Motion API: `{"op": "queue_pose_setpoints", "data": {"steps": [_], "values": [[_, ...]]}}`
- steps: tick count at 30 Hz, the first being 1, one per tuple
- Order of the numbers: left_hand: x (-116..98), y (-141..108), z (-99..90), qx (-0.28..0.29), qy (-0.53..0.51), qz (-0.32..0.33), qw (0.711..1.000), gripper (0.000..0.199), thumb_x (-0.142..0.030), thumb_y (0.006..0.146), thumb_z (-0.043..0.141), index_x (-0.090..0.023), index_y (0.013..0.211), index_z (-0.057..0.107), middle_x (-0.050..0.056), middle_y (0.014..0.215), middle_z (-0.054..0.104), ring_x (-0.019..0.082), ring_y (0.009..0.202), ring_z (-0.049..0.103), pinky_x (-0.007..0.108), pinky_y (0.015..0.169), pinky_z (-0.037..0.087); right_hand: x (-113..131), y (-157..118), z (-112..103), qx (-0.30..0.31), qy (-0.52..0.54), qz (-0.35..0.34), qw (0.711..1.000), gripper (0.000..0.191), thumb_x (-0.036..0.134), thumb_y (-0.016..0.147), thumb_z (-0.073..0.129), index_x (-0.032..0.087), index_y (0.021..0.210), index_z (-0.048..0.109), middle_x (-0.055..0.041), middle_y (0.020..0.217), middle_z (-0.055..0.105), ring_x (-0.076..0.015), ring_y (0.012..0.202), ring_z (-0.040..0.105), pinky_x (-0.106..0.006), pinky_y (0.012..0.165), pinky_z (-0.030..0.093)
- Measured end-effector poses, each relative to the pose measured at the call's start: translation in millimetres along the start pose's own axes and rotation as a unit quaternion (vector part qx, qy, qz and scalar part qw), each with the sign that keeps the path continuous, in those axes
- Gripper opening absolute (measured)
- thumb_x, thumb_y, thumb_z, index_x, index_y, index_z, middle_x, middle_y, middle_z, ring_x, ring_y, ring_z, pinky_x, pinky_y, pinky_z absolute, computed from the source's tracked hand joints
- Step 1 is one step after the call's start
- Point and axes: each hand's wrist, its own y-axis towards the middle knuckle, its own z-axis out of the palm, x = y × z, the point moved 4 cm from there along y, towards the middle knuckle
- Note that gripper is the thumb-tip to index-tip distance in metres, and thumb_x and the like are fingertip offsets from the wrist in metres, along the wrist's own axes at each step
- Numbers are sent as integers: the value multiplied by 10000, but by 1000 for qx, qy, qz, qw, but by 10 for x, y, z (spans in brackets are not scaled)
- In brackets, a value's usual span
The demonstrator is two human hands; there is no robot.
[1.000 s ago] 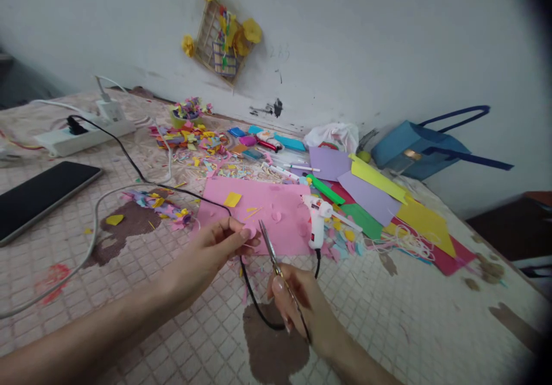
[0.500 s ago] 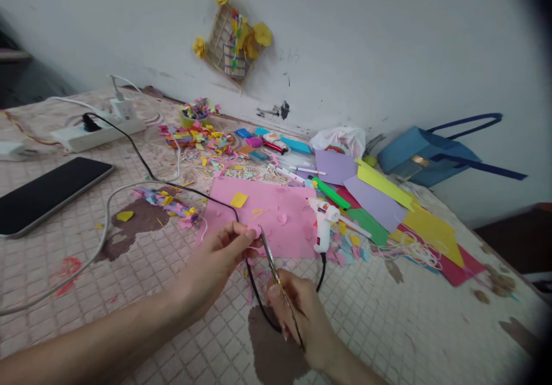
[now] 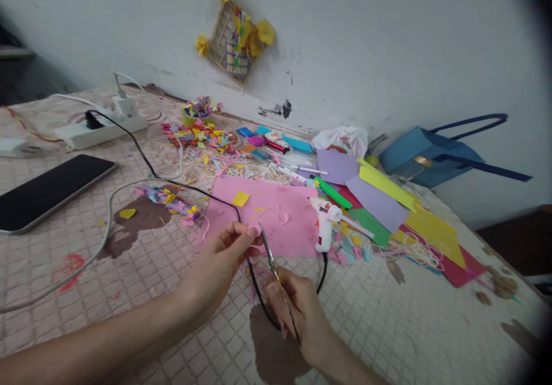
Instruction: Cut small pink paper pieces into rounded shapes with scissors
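The left hand [image 3: 215,264] pinches a small pink piece [image 3: 257,227] over the sheet's near edge as the right hand [image 3: 304,313] grips scissors [image 3: 269,252], tips beside the piece — cutting appears under way, how much remains unclear. Beyond, cut scraps [image 3: 190,135] lie heaped at eleven o'clock, the pink sheet [image 3: 297,206] at twelve; the glue gun [image 3: 324,232] — unheld — at two.

I can't see the near end of the flat black rectangular phone [image 3: 52,192]; the left edge cuts it off. The faint wall digits blur.
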Motion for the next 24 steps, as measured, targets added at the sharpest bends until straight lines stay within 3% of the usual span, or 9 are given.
{"op": "queue_pose_setpoints", "data": {"steps": [9,15,24], "values": [[3,4,-7,9,-4,-2,1000,178,-315,766,654,-167,691,589,-12,741,577,119,703,511,269,710,404,30,16,-33,3,-2,2,1000,502,659,817,399,198,617,393,81,436,321,-64,354,300,-185,350,221],[-35,16,-8,28,11,-6,1000,147,-289,777,649,-173,704,599,-18,722,585,122,709,540,270,724,405,26,-16,-90,6,3,-11,1000,416,538,847,483,197,625,398,82,449,335,-63,365,307,-185,367,220],[-59,75,-52,48,75,23,996,123,-275,796,629,-174,731,604,-12,728,606,124,722,550,254,717,413,20,-31,-179,10,-25,-24,999,428,540,877,417,197,623,392,75,486,303,-70,399,274,-206,388,180]]}}
